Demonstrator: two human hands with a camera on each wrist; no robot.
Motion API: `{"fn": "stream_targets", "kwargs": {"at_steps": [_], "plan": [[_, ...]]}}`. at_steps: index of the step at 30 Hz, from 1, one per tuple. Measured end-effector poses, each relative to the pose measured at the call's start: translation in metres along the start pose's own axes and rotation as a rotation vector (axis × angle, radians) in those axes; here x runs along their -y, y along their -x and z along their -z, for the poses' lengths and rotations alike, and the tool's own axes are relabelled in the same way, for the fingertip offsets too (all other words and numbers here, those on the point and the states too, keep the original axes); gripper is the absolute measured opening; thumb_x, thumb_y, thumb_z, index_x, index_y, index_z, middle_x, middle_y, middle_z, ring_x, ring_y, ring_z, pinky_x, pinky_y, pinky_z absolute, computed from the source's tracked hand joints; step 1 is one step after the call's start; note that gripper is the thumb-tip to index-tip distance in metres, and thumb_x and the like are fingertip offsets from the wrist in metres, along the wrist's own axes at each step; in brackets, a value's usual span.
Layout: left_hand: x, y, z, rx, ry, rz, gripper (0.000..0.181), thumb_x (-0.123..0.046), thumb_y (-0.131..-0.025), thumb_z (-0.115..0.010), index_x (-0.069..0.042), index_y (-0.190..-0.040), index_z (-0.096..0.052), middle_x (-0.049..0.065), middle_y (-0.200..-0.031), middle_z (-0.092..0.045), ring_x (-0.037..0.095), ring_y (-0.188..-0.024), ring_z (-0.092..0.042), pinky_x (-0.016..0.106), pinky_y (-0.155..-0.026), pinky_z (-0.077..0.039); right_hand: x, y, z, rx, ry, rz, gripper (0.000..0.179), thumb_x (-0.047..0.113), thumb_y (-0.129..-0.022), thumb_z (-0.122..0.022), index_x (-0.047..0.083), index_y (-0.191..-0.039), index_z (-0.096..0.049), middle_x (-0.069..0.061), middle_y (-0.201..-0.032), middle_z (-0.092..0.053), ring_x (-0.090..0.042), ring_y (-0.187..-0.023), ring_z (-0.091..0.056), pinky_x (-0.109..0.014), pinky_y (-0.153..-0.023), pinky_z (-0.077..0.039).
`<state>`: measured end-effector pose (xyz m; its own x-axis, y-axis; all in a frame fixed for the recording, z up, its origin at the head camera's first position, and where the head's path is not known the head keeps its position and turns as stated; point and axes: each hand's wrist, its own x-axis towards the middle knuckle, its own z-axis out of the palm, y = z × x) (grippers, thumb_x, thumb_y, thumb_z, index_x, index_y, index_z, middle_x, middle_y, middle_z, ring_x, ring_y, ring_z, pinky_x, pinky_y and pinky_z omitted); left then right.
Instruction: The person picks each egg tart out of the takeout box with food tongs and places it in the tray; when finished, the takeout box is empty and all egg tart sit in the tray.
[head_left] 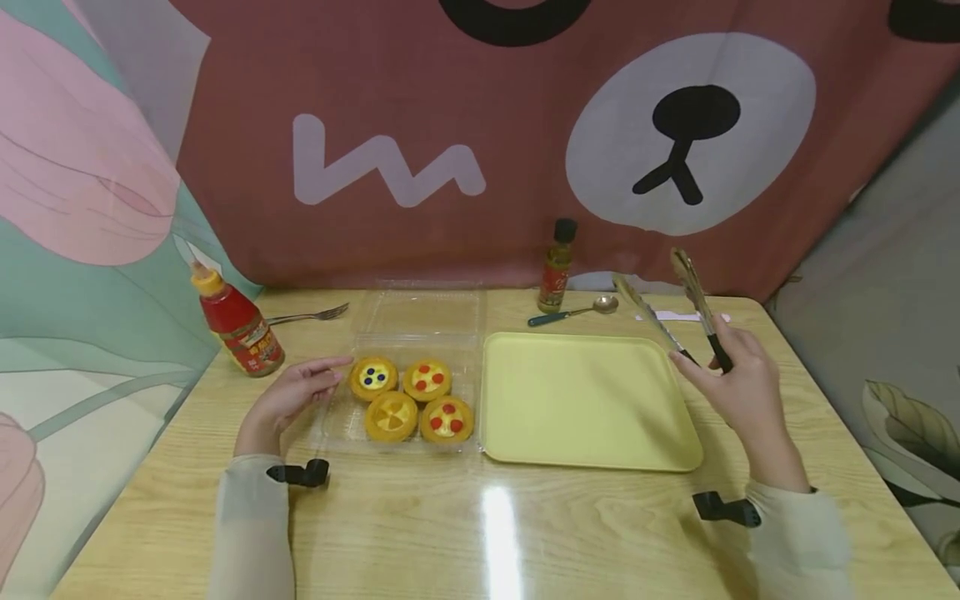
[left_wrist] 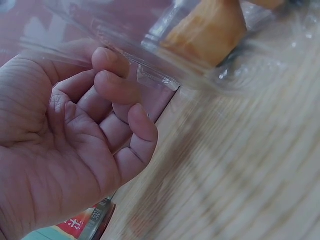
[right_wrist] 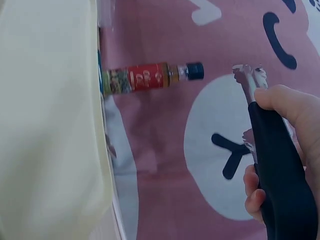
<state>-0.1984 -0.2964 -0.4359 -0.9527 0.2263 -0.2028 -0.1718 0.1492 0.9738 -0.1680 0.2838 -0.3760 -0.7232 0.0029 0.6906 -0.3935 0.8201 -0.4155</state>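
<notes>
My right hand (head_left: 738,383) grips a pair of tongs (head_left: 697,292) by the black handles, above the right edge of a pale yellow tray (head_left: 585,404). The tongs' two metal arms are spread, with nothing between the tips. At the left side of an opened clear plastic box (head_left: 348,437), my left hand (head_left: 296,396) reaches its fingers to the rim. Loosely bent fingers show against the plastic in the left wrist view. Inside the box sit several round tarts: one with blue dots (head_left: 372,379), two with red dots (head_left: 427,381), and one with wedge-shaped pieces (head_left: 392,417).
A red sauce bottle (head_left: 243,329) with a yellow cap stands at the left, near a fork (head_left: 315,315). Behind the tray are a small dark-capped bottle (head_left: 555,271) and a spoon (head_left: 573,312). A bear-patterned cloth (head_left: 450,233) hangs behind the table.
</notes>
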Motion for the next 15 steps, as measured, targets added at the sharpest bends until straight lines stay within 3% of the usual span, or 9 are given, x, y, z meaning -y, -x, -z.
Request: {"fn": "stream_targets", "kwargs": {"at_steps": [15], "plan": [[0.0,0.0,-0.001,-0.021,0.018,0.017,0.05,-0.022,-0.095,-0.059,0.001,-0.137,-0.047,-0.006,-0.074,-0.053,0.006,-0.068,-0.049,0.021,-0.062,-0.043,0.02,0.001,-0.034,0.129,-0.082,0.18,0.073,0.011,-0.065,-0.084,-0.002,-0.13,-0.054,-0.007,-0.07,-0.051,-0.016,-0.058,-0.04,-0.022,-0.051,-0.03]]}}
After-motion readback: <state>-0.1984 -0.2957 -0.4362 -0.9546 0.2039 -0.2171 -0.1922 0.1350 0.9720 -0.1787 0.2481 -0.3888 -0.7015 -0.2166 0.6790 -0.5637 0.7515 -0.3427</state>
